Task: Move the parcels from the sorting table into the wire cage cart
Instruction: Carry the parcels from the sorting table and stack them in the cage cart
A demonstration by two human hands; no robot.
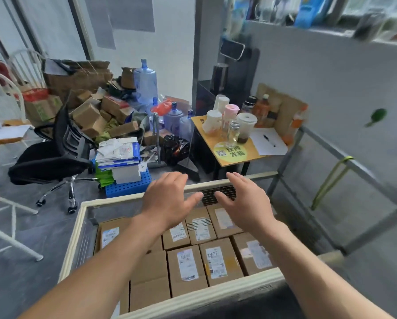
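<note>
Presently, my empty left hand (167, 199) and right hand (246, 202), fingers loosely spread, hover above brown labelled cardboard parcels (218, 261) packed inside the cream-rimmed wire cage cart (76, 236); later parcels dropped on their uneven tops might topple.

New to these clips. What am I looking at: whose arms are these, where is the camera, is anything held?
No machine here: a person wears one wide-angle camera on the head, looking forward and down, so the arms enter from the bottom. The left hand and right hand hover open over the wire cage cart, holding nothing. Inside the cart lie labelled cardboard parcels, packed side by side. Beyond stand a small yellow table with cups and bottles, and a black office chair.
</note>
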